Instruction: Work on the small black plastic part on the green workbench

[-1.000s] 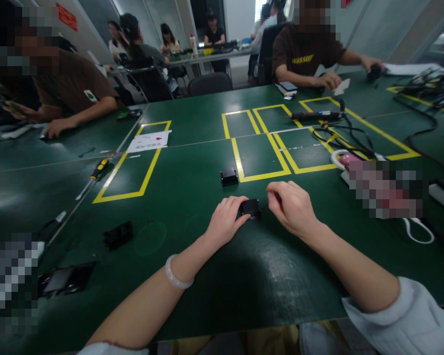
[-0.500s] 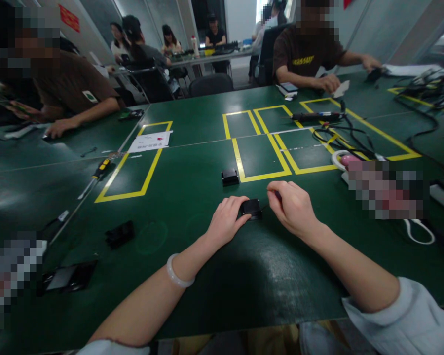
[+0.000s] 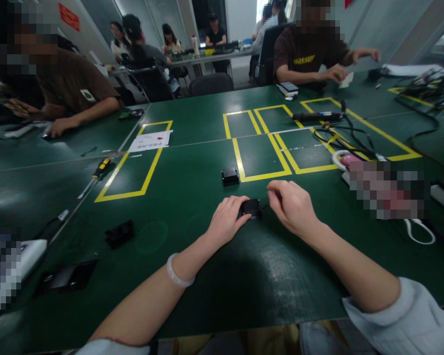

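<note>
My left hand (image 3: pixel 227 216) grips a small black box-shaped part (image 3: pixel 252 209) on the green table, thumb in front and fingers behind. To its right, my right hand (image 3: pixel 294 207) is closed, its fingers curled around something dark and mostly hidden. A thin dark rod (image 3: pixel 265 207) runs from those fingers to the right side of the black part; I cannot make out its kind. A similar black part (image 3: pixel 230 176) lies just beyond my left hand.
Another black part (image 3: pixel 120 233) and a flat black item (image 3: pixel 65 277) lie at left. A yellow-black screwdriver (image 3: pixel 102 167) and a paper sheet (image 3: pixel 150 141) lie farther off. Cables (image 3: pixel 350 138) and a black pen-like tool (image 3: pixel 318 117) are at right. Co-workers sit across the table.
My hands and the black part have hardly moved. The co-worker across at right has lifted one hand off a dark object; the other has shifted slightly right with a pale piece.
</note>
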`<state>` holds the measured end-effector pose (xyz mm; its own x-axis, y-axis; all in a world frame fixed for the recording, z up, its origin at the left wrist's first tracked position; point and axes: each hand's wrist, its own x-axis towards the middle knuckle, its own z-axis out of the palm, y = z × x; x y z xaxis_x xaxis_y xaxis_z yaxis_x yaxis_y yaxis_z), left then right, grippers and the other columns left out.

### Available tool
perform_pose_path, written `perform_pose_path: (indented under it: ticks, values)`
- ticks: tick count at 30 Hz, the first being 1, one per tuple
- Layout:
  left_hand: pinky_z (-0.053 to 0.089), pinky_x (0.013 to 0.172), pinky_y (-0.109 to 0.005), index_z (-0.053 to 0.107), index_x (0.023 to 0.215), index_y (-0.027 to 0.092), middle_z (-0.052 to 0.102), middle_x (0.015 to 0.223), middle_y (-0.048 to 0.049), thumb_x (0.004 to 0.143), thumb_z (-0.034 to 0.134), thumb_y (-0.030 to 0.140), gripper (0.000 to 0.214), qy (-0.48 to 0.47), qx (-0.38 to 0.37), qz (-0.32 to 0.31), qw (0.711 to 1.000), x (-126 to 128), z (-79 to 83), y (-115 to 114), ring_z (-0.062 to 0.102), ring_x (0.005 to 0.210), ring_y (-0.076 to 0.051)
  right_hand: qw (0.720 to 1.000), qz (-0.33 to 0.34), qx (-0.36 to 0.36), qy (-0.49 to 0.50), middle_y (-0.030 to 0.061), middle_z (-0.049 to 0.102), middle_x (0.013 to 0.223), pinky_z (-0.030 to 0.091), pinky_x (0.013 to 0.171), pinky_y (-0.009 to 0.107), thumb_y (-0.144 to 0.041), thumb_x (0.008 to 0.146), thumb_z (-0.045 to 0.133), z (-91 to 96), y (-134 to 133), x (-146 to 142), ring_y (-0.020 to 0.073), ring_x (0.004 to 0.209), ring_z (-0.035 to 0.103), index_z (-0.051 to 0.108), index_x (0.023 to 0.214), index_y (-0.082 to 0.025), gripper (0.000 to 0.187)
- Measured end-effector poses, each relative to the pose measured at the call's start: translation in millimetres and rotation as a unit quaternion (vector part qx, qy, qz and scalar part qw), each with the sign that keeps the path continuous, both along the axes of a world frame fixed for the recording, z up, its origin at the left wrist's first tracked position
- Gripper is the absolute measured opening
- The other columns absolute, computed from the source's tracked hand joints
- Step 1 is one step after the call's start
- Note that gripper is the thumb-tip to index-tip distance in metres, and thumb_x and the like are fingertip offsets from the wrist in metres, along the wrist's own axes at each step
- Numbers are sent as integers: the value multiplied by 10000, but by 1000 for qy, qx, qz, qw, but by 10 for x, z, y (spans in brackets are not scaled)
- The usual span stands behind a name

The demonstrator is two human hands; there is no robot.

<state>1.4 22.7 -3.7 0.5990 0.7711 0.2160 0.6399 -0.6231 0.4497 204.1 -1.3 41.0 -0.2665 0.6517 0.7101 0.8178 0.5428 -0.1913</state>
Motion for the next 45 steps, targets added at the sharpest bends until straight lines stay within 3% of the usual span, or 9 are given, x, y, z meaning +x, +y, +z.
perform_pose_path:
  ticks: [6,13,21,29,45]
  values:
    - [419,908,-384,454,1230,226,553,1165,-60,910,534,338,349,3,0,3,1000,0,-7,3,502,1045,-235,1000,3,3,-15,10,577,695,360,619,280,-266,891,498,2,-13,20,138,615,481,527,850,-195,87]
    - [419,899,-372,464,1219,226,550,1167,-55,910,535,338,336,7,2,2,1000,4,3,-1,498,1032,-230,1000,2,7,-6,31,606,767,385,658,277,-173,896,447,-15,-5,9,139,658,510,534,936,-168,96]
    - [420,896,-384,460,1225,226,553,1158,-61,914,524,341,338,8,-5,4,1000,5,4,-3,500,1032,-234,1000,13,-1,-10,14,586,717,367,622,279,-255,894,497,0,-16,20,136,627,487,534,877,-192,75]
    - [425,895,-386,464,1229,232,549,1164,-63,911,525,341,341,4,-7,5,1000,2,4,-2,502,1031,-233,1000,8,-14,13,39,626,803,400,660,294,-201,898,429,-20,-8,21,152,683,543,547,978,-183,144]
    - [421,901,-390,465,1222,226,551,1156,-66,913,521,346,336,4,-4,2,1000,0,-8,1,502,1034,-235,1000,9,-13,-5,23,613,758,376,632,291,-232,892,471,-5,-19,17,146,648,521,541,933,-188,93]
